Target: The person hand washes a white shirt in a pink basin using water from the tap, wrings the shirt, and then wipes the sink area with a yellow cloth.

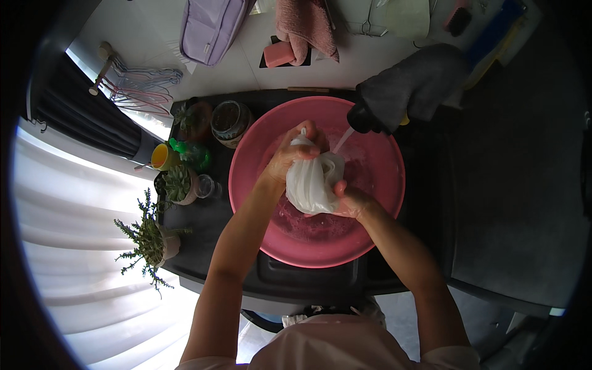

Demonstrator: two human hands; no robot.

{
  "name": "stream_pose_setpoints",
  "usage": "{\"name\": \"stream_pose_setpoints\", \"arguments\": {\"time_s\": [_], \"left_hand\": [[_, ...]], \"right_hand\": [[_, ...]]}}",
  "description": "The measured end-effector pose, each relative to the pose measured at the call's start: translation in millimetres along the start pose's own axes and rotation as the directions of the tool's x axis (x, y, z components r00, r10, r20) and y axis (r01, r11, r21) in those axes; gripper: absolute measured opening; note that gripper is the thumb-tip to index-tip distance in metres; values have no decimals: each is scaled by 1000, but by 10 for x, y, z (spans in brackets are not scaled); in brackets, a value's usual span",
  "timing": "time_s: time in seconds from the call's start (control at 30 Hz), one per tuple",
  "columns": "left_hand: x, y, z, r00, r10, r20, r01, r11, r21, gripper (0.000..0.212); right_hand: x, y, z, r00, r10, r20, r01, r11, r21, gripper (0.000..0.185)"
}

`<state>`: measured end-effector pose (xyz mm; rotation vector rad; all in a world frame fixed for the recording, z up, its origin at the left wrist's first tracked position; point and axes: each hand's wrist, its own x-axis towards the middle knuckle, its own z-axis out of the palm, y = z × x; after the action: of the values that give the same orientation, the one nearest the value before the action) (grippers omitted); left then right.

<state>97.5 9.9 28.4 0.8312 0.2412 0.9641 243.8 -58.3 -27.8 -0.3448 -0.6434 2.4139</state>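
A bunched white wet cloth (310,187) is held up over a round pink plastic basin (252,143). My left hand (294,152) grips the cloth's gathered upper end, a bit of fabric poking out above the fist. Lower down on the right, my right hand (354,202) holds the cloth's bulky side, its thumb on the front and the other fingers mostly hidden. Soapy water (305,226) with foam lies in the basin. From a black tap (360,119), a thin stream of water (343,141) runs down just behind the cloth.
A grey towel (416,76) drapes over the tap. Left of the basin stand a glass jar (230,121), a green spray bottle (196,155), a yellow cup (163,156), a clear cup (206,186) and potted succulents (178,182). Pink soap (278,54) sits on the wall behind.
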Motion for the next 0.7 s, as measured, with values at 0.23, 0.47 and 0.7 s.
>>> {"name": "stream_pose_setpoints", "arguments": {"time_s": [0.23,0.47,0.7], "left_hand": [[44,191,25,994,-15,-108,61,895,442,22],[155,52,-23,999,32,-25,10,397,918,17],[191,-34,-307,928,104,-357,112,836,537,56]], "right_hand": [[13,-173,512,975,8,-222,-30,995,-94,69],[106,-221,401,904,-179,-389,-160,702,-694,55],[189,-455,211,930,-129,-344,-38,898,-438,51]]}}
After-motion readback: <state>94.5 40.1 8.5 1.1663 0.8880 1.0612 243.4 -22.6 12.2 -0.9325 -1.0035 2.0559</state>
